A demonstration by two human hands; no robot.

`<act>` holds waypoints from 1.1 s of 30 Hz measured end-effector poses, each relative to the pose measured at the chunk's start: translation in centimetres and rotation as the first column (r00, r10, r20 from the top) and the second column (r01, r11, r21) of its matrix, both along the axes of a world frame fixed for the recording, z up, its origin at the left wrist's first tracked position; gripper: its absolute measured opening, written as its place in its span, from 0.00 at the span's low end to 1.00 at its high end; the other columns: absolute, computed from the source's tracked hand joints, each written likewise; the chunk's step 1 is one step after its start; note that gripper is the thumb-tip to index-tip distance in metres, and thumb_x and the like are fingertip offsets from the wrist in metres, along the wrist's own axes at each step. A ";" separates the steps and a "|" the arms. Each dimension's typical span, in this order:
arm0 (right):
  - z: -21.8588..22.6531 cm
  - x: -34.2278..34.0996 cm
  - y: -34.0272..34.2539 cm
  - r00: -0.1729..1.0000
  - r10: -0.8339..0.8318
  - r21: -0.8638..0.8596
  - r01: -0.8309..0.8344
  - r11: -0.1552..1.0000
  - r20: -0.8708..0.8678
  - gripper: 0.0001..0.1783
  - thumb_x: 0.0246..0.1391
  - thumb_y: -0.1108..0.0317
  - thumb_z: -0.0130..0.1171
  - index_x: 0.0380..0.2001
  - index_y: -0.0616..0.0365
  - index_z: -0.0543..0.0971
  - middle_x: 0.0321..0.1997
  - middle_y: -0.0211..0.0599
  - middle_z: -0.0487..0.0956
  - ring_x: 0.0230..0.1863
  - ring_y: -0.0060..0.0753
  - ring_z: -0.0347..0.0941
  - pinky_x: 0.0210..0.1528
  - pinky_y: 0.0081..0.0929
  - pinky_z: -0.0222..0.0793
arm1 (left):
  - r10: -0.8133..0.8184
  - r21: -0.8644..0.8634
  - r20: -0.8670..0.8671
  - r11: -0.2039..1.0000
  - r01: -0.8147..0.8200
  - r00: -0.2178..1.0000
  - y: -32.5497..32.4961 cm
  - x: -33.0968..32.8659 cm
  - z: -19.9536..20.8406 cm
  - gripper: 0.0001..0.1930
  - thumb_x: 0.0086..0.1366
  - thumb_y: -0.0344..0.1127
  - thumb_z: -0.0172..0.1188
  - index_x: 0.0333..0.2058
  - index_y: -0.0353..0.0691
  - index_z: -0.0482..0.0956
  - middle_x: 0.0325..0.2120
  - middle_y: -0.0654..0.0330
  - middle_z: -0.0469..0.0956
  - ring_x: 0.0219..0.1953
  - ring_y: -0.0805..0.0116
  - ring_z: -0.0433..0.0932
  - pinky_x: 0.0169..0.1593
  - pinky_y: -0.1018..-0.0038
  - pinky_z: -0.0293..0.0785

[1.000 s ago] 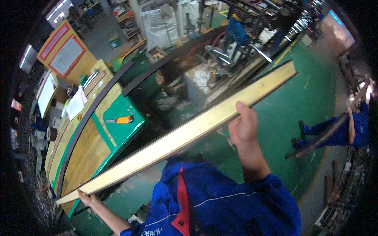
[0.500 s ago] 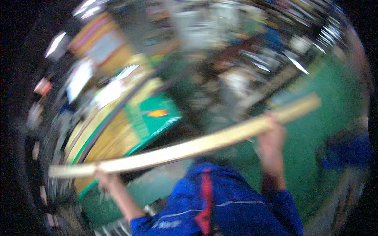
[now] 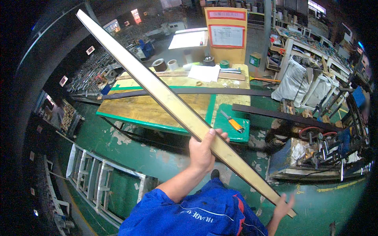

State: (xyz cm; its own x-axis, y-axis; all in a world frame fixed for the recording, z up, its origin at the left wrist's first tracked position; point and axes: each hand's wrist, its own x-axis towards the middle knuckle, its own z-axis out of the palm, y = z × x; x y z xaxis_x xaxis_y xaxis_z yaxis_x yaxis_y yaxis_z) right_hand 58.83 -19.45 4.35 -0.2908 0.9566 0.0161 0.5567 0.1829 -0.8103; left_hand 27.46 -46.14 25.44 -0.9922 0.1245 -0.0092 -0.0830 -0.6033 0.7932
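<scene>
A long, pale cream-yellow strip [image 3: 181, 112] with dark edges runs diagonally in front of me, its far end high at the left and its near end low at the right. My left hand [image 3: 202, 151] is closed around it below its middle, with the thumb on the pale face. At the near end my right hand [image 3: 281, 206] lies against the strip, its fingers apart and slightly blurred. Behind the strip stands a work table [image 3: 153, 108] edged in green. An orange-handled utility knife [image 3: 236, 125] lies on its green corner.
Dark strips [image 3: 232, 91] lie across the table and stick out past its right side. Tape rolls [image 3: 159, 65] and white paper [image 3: 204, 73] sit at its back. A machine [image 3: 311, 153] and white sacks [image 3: 293, 80] stand at right, a metal frame [image 3: 102, 177] at lower left.
The strip has swung from nearly crosswise to a steep diagonal, its left end now far and high. My left hand is nearer its middle; my right hand has dropped and loosened.
</scene>
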 end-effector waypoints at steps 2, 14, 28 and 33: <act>3.5 -4.9 -3.3 0.864 0.443 -0.032 -0.463 0.886 -0.241 0.27 0.55 0.68 0.66 0.57 0.67 0.75 0.58 0.49 0.78 0.61 0.44 0.73 0.66 0.40 0.65 | -0.069 -0.004 0.028 0.998 0.069 0.997 1.0 1.3 0.0 0.16 0.71 0.37 0.62 0.46 0.27 0.72 0.40 0.47 0.79 0.43 0.53 0.84 0.48 0.53 0.85; 4.9 -9.4 -9.1 0.686 0.714 0.052 -0.715 0.697 -0.141 0.22 0.52 0.55 0.73 0.38 0.65 0.82 0.35 0.52 0.83 0.37 0.50 0.83 0.39 0.37 0.76 | -0.085 -0.094 -0.014 0.992 0.084 0.996 0.1 2.4 2.3 0.10 0.70 0.31 0.61 0.42 0.28 0.77 0.34 0.50 0.83 0.37 0.56 0.86 0.46 0.57 0.86; 3.7 -7.5 -9.7 0.754 0.643 -0.003 -0.649 0.761 -0.134 0.25 0.51 0.51 0.74 0.38 0.64 0.81 0.35 0.50 0.83 0.37 0.50 0.82 0.41 0.39 0.76 | -0.127 -0.092 -0.007 0.988 0.126 0.992 -1.3 1.8 3.0 0.10 0.70 0.31 0.61 0.43 0.27 0.78 0.35 0.48 0.84 0.37 0.56 0.86 0.45 0.60 0.85; 3.0 -7.1 -9.6 0.755 0.646 0.040 -0.646 0.762 -0.116 0.23 0.50 0.52 0.73 0.35 0.63 0.81 0.32 0.49 0.82 0.35 0.51 0.81 0.39 0.41 0.76 | -0.127 -0.057 0.003 0.990 0.127 0.992 -2.2 1.0 3.9 0.10 0.70 0.29 0.61 0.44 0.27 0.77 0.35 0.49 0.84 0.37 0.58 0.86 0.44 0.64 0.85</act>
